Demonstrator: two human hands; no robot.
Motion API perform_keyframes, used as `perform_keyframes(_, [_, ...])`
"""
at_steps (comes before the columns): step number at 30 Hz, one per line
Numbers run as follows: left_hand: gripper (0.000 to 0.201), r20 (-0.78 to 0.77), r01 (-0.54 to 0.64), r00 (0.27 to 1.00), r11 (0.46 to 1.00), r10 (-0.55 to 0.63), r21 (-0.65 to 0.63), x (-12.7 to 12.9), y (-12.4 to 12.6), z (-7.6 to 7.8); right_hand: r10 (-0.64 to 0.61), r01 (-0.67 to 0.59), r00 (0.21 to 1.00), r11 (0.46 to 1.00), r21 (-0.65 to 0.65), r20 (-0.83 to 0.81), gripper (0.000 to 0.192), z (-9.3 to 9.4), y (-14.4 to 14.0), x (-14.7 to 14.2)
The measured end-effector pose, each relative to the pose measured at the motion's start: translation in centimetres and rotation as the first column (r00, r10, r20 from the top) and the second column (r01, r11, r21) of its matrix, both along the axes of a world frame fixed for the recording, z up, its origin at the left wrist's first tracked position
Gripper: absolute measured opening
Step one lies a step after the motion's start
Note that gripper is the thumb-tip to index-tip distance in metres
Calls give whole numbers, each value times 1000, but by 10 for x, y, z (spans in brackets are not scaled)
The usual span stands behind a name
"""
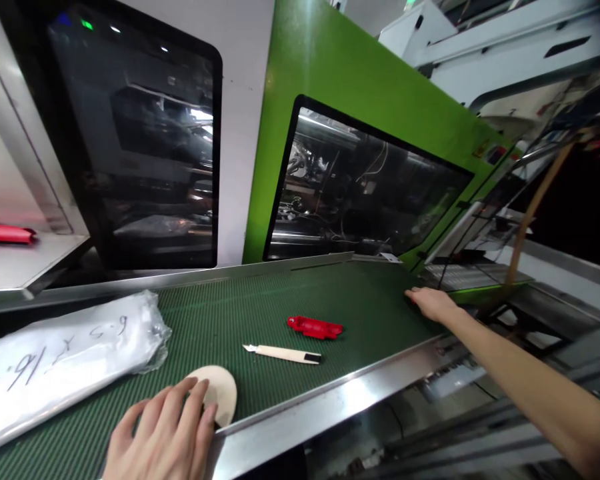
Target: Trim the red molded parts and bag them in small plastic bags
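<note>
My left hand rests at the belt's near edge with fingers apart, its fingertips over a round beige disc. My right hand reaches to the far right end of the green ribbed belt. Its fingers are pinched together, and a sliver of red shows under them, too small to name. Between the hands lies a red plastic part, long and notched. Just nearer to me is a craft knife with a pale handle, its blade pointing left. Neither hand touches these two.
A filled clear plastic bag with handwriting lies on the belt at left. A metal rail runs along the belt's near side. Behind stands a green and white machine with dark windows. A metal shelf at far left carries a red object.
</note>
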State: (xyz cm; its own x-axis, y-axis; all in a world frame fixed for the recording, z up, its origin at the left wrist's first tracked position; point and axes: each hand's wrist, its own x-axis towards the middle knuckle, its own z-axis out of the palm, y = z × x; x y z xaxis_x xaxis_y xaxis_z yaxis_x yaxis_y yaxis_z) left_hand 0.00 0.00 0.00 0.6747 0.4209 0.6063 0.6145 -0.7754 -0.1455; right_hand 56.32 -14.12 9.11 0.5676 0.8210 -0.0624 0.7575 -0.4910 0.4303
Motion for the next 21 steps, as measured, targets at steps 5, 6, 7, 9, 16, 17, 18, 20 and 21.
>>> perform_keyframes(5, [38, 53, -10, 998, 994, 16, -106, 2, -4, 9, 208, -225, 974, 927, 302, 88, 27, 34, 3, -46])
perform_keyframes(6, [40, 99, 10, 995, 988, 5, -154, 3, -5, 10, 271, -294, 956, 877, 379, 115, 31, 41, 5, -66])
perform_keyframes(7, [40, 173, 46, 985, 971, -5, -233, 4, -9, 11, 336, -363, 931, 817, 447, 142, 35, 46, 6, -91])
perform_keyframes(9, [38, 408, 166, 911, 852, 60, -496, 7, -23, 17, 482, -494, 858, 684, 537, 177, 39, 52, 5, -154])
perform_keyframes(16, [57, 527, 894, 324, -72, 786, -442, 10, -108, 78, 975, -637, 175, 6, 771, 136, 34, 19, -19, -381])
perform_keyframes(17, [56, 477, 916, 285, -88, 831, -392, 5, -114, 82, 990, -662, 104, -2, 750, 94, 32, 13, -24, -396])
perform_keyframes(18, [54, 444, 926, 243, -71, 863, -370, -2, -117, 83, 998, -684, 36, -13, 729, 51, 30, 9, -27, -405])
perform_keyframes(20, [56, 430, 922, 176, 4, 886, -387, -21, -122, 79, 997, -707, -70, -25, 707, -35, 34, 2, -25, -405])
perform_keyframes(21, [58, 442, 909, 156, 47, 883, -415, -31, -125, 75, 995, -709, -85, -19, 705, -60, 37, -1, -20, -398])
